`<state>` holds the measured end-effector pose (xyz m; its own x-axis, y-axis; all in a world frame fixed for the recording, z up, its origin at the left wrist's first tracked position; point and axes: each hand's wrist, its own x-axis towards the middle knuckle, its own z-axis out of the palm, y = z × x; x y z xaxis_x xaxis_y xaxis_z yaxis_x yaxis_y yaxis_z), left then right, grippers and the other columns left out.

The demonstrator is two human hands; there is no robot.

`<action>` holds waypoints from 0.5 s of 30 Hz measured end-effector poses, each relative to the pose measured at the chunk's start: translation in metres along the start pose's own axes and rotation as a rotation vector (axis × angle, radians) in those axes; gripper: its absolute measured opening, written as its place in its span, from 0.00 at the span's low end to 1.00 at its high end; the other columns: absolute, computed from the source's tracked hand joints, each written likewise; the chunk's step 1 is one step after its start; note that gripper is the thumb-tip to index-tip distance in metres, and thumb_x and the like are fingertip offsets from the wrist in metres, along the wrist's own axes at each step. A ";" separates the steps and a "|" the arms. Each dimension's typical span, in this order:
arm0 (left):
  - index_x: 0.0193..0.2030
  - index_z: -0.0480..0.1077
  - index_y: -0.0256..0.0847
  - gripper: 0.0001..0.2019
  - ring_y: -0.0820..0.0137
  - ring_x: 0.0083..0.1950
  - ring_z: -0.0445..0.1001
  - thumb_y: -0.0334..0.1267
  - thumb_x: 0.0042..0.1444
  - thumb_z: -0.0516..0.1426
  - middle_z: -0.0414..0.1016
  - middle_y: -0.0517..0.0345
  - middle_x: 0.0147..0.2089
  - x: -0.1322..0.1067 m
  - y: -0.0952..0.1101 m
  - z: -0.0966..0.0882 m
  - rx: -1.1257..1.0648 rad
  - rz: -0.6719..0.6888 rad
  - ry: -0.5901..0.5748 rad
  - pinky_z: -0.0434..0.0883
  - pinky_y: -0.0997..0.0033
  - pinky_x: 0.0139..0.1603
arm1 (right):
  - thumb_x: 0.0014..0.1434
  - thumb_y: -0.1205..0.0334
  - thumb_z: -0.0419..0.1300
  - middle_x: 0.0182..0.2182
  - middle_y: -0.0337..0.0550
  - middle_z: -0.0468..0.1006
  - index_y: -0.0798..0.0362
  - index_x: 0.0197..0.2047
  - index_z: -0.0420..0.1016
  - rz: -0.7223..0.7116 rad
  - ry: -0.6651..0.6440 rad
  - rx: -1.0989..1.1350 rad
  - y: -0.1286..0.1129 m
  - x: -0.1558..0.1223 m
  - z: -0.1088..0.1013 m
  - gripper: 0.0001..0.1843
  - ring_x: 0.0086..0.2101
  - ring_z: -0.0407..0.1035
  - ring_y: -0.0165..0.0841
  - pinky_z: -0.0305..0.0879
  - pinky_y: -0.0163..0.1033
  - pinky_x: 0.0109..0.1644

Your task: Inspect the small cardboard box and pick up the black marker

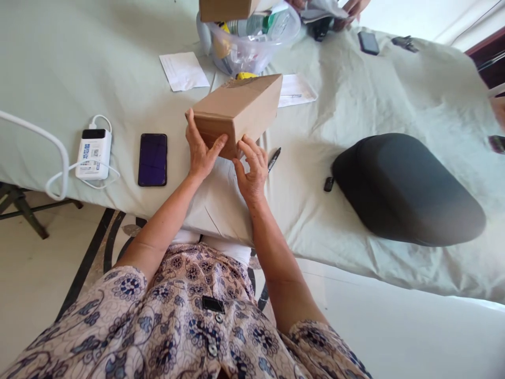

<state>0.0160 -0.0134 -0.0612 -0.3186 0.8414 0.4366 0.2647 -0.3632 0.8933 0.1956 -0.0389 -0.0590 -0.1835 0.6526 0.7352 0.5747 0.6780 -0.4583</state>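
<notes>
**Box held at near end, both hands**

The left hand [200, 152] grips the near left corner of the box [236, 110]: palm against the side, thumb laid across the end face. The right hand [250, 168] sits just right of it, fingers curled narrow, fingertips touching the lower edge of the same end face. The box rests tilted on the cloth-covered table [355, 105], its far end away from the hands.

Step in hand, as judged: steadying and turning the closed box to work on its end.

Next move calls for a firm left-hand hold while the right fingertips find an edge or flap; the grip is shallow, so slipping is a risk.

A pen [273, 159] lies just right of the right hand. A phone [152, 159] lies left of the left hand, a power bank [93, 153] further left. A dark case [406, 189] lies well right.
</notes>
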 end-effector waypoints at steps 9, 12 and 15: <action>0.79 0.29 0.55 0.73 0.41 0.83 0.22 0.82 0.35 0.62 0.24 0.45 0.83 -0.002 0.001 0.006 0.044 0.092 -0.053 0.35 0.41 0.83 | 0.74 0.50 0.51 0.64 0.49 0.75 0.46 0.62 0.74 0.099 -0.044 0.026 -0.011 0.001 0.005 0.20 0.63 0.70 0.42 0.74 0.56 0.63; 0.79 0.29 0.55 0.73 0.40 0.83 0.22 0.81 0.35 0.64 0.25 0.43 0.83 -0.003 0.001 0.006 0.062 0.100 -0.038 0.37 0.38 0.83 | 0.74 0.49 0.50 0.65 0.48 0.74 0.46 0.64 0.72 0.096 -0.060 0.046 -0.010 0.000 0.010 0.22 0.64 0.69 0.43 0.73 0.56 0.64; 0.79 0.31 0.54 0.72 0.41 0.83 0.23 0.79 0.36 0.65 0.28 0.42 0.83 -0.003 0.004 0.005 0.068 0.094 -0.030 0.40 0.39 0.83 | 0.74 0.47 0.50 0.65 0.48 0.73 0.45 0.66 0.71 0.089 -0.067 0.054 -0.009 0.001 0.011 0.23 0.64 0.69 0.44 0.72 0.57 0.65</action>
<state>0.0223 -0.0149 -0.0596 -0.2625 0.8167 0.5140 0.3537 -0.4141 0.8387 0.1816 -0.0411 -0.0596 -0.1876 0.7311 0.6560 0.5476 0.6323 -0.5480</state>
